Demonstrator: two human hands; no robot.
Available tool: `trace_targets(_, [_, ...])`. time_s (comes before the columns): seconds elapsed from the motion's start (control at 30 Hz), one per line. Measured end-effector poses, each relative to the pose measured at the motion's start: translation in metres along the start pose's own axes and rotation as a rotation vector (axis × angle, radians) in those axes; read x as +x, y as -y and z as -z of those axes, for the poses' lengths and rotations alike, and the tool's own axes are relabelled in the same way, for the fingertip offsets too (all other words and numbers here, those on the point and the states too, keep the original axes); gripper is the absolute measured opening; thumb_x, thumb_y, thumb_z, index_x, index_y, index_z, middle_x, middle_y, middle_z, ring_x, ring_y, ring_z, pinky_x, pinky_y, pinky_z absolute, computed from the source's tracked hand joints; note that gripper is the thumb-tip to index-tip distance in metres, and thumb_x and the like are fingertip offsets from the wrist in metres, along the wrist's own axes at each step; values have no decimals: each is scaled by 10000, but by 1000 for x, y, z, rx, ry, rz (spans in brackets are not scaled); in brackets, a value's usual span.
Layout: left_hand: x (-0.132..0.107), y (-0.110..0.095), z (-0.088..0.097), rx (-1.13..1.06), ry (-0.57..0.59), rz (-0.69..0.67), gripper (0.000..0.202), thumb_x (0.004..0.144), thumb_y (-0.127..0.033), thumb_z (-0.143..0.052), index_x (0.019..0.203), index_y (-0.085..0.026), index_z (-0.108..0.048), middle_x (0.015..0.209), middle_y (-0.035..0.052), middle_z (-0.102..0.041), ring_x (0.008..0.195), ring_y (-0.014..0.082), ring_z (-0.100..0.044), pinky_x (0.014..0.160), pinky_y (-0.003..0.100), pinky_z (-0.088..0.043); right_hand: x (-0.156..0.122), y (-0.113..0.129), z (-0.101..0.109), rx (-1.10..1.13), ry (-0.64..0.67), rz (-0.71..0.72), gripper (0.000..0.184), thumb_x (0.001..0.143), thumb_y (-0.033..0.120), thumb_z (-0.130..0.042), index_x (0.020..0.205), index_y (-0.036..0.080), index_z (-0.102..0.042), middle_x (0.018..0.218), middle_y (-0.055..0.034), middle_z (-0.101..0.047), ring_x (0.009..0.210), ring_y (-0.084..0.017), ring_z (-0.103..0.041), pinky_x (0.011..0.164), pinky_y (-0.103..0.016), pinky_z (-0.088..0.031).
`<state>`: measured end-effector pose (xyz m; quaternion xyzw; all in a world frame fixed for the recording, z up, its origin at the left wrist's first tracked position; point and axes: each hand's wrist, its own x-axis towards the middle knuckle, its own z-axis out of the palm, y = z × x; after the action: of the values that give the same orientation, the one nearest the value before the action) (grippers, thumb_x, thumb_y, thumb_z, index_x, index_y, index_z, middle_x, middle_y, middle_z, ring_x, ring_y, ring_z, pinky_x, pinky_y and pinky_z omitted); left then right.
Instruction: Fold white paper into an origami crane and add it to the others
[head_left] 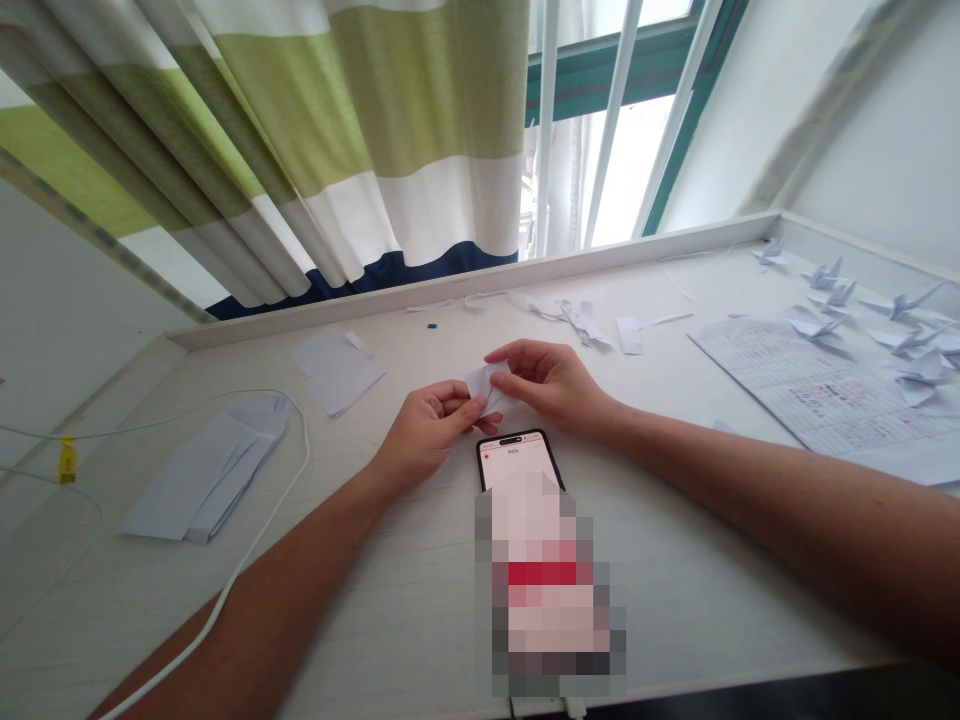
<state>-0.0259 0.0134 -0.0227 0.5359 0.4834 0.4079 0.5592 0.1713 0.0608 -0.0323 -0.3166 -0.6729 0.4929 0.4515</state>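
Between my two hands is a small piece of folded white paper (486, 382), held just above the white table. My left hand (439, 420) pinches its left lower side, thumb on top and fingers curled beneath. The thumb and fingers of my right hand (544, 380) close on its right side. Part of the paper is hidden by my fingers. Right below my hands lies a phone (517, 455) with a lit screen, its lower part blurred out.
Folded paper cranes (900, 300) stand at the right, by a written sheet (757, 375). Paper scraps (585, 322) lie behind my hands. Paper stacks (206, 470) and a square sheet (341, 370) lie left. A white cable (306, 440) crosses my left forearm. A curtain (420, 100) hangs behind.
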Motion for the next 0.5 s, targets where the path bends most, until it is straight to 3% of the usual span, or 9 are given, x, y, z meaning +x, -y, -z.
trace_targets(0.3, [0, -1, 6, 1, 55, 1, 408, 819, -560, -840, 875, -188, -683, 853, 82, -823, 847, 253, -782, 885, 369, -543, 0, 2, 1, 46, 21, 7, 257, 900, 404, -764, 1041, 189, -752, 702, 32, -620, 624, -129, -537, 600, -301, -452])
trace_targets(0.5, [0, -1, 9, -41, 83, 6, 340, 863, -494, -824, 921, -185, -696, 891, 78, -828, 870, 231, -776, 922, 358, -545, 1, -3, 2, 42, 1, 6, 259, 892, 414, -776, 1026, 193, -770, 840, -27, -724, 749, -170, -619, 703, -339, -503])
